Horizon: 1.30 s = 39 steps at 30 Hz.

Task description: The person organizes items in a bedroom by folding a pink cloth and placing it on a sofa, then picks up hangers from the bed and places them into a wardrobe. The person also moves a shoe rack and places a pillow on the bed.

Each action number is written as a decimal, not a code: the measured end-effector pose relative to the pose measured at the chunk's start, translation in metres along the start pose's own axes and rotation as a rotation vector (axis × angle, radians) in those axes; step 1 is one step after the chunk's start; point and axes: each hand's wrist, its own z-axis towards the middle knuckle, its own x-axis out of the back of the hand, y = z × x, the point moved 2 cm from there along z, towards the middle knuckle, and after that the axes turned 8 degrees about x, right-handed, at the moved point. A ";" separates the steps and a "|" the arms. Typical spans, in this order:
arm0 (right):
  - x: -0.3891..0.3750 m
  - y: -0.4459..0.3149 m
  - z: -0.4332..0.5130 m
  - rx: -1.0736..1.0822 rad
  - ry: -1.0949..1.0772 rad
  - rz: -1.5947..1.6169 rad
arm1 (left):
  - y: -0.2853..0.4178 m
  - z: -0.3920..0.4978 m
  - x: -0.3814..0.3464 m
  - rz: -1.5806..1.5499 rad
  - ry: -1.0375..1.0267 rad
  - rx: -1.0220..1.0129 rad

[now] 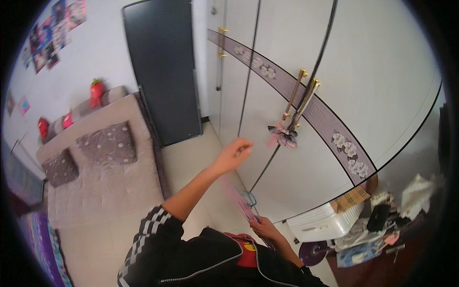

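Note:
My left hand point(233, 154) is raised in front of the white wardrobe point(283, 172), fingers loosely curled towards the thumb, with nothing visible in it. Lower down, close to my body, my right hand point(264, 228) grips a bundle of thin pink and blue clothes hangers point(239, 200). Motion blur softens the bundle, and my fingers hide part of it. Two long gold handles point(297, 88) meet at the wardrobe's closed doors. From them hangs a pink and grey fabric bow point(284, 137).
A beige sofa point(107, 186) with patterned cushions point(107, 144) stands to the left. Behind it, a dark folded panel point(163, 71) leans against the wall. At the lower right are a white suitcase point(319, 222), a purple round base point(312, 253) and piled items point(362, 229).

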 end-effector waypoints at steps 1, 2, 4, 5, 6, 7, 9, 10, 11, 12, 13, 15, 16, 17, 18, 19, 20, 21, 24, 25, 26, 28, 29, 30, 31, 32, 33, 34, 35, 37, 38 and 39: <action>0.001 0.000 0.001 -0.052 0.049 0.068 | -0.006 0.032 -0.006 -0.008 -0.028 -0.056; 0.005 0.001 0.000 -0.068 0.123 0.043 | -0.013 0.062 -0.015 -0.063 -0.062 0.001; 0.013 0.002 -0.001 -0.062 0.185 0.075 | -0.020 0.122 -0.035 -0.156 -0.100 0.037; 0.017 0.003 -0.003 -0.096 0.229 0.105 | -0.020 0.148 -0.046 -0.187 -0.096 0.002; 0.022 0.001 -0.003 -0.060 0.236 0.137 | -0.020 0.172 -0.056 -0.182 -0.051 -0.012; 0.025 0.000 -0.003 -0.052 0.271 0.097 | -0.018 0.193 -0.065 -0.167 0.006 -0.040; 0.034 -0.002 0.000 -0.091 0.335 0.058 | -0.015 0.224 -0.079 -0.219 0.029 -0.029; 0.037 -0.004 0.000 -0.102 0.340 0.079 | -0.015 0.234 -0.084 -0.277 -0.016 0.012; 0.038 -0.006 0.005 -0.074 0.343 0.131 | -0.014 0.243 -0.087 -0.324 -0.070 0.070; 0.038 -0.008 0.009 -0.059 0.368 0.179 | -0.013 0.247 -0.091 -0.348 -0.173 0.136; 0.039 -0.009 0.013 -0.091 0.394 0.240 | -0.012 0.251 -0.092 -0.299 -0.191 0.082; 0.039 -0.015 0.020 0.010 0.393 0.347 | -0.009 0.251 -0.093 -0.189 -0.227 0.017; 0.039 -0.017 0.021 -0.021 0.386 0.360 | -0.009 0.248 -0.094 -0.221 -0.218 0.062; 0.039 -0.018 0.019 -0.071 0.393 0.392 | -0.009 0.246 -0.092 -0.176 -0.201 0.031; 0.039 -0.020 0.016 -0.080 0.391 0.412 | -0.009 0.244 -0.090 -0.134 -0.183 0.008; 0.039 -0.023 0.010 -0.094 0.393 0.360 | -0.010 0.241 -0.087 -0.106 -0.156 -0.046; 0.039 -0.027 0.002 -0.093 0.392 0.327 | -0.012 0.238 -0.081 -0.082 -0.166 -0.064; 0.038 -0.032 -0.005 -0.059 0.367 0.318 | -0.014 0.236 -0.075 -0.093 -0.206 -0.075; 0.028 -0.046 -0.028 -0.069 0.424 0.343 | -0.024 0.223 -0.046 -0.140 -0.308 -0.098; 0.021 -0.051 -0.033 -0.056 0.432 0.352 | -0.029 0.214 -0.032 -0.162 -0.333 -0.068; 0.014 -0.057 -0.037 -0.006 0.451 0.391 | -0.034 0.206 -0.018 -0.186 -0.358 -0.036; 0.000 -0.071 -0.036 0.115 0.471 0.436 | -0.042 0.195 0.014 -0.137 -0.333 -0.122; -0.009 -0.077 -0.033 0.131 0.569 0.468 | -0.046 0.190 0.032 -0.117 -0.317 -0.163; -0.016 -0.085 -0.025 0.187 0.596 0.463 | -0.051 0.185 0.051 -0.126 -0.323 -0.169; -0.022 -0.095 -0.016 0.243 0.620 0.456 | -0.056 0.180 0.071 -0.137 -0.324 -0.176; -0.027 -0.106 -0.005 0.291 0.688 0.433 | -0.060 0.178 0.091 -0.160 -0.325 -0.189; -0.033 -0.116 0.010 0.339 0.756 0.407 | -0.064 0.176 0.112 -0.141 -0.331 -0.167; -0.041 -0.128 0.024 0.374 0.822 0.371 | -0.069 0.175 0.133 -0.133 -0.338 -0.150; -0.043 -0.140 0.044 0.436 0.851 0.323 | -0.073 0.175 0.152 -0.122 -0.339 -0.151; -0.049 -0.164 0.079 0.498 0.876 0.414 | -0.081 0.180 0.184 -0.142 -0.316 -0.136; -0.053 -0.176 0.094 0.541 0.876 0.393 | -0.085 0.179 0.200 -0.187 -0.312 -0.076; -0.055 -0.188 0.109 0.588 0.866 0.373 | -0.089 0.182 0.212 -0.261 -0.279 -0.064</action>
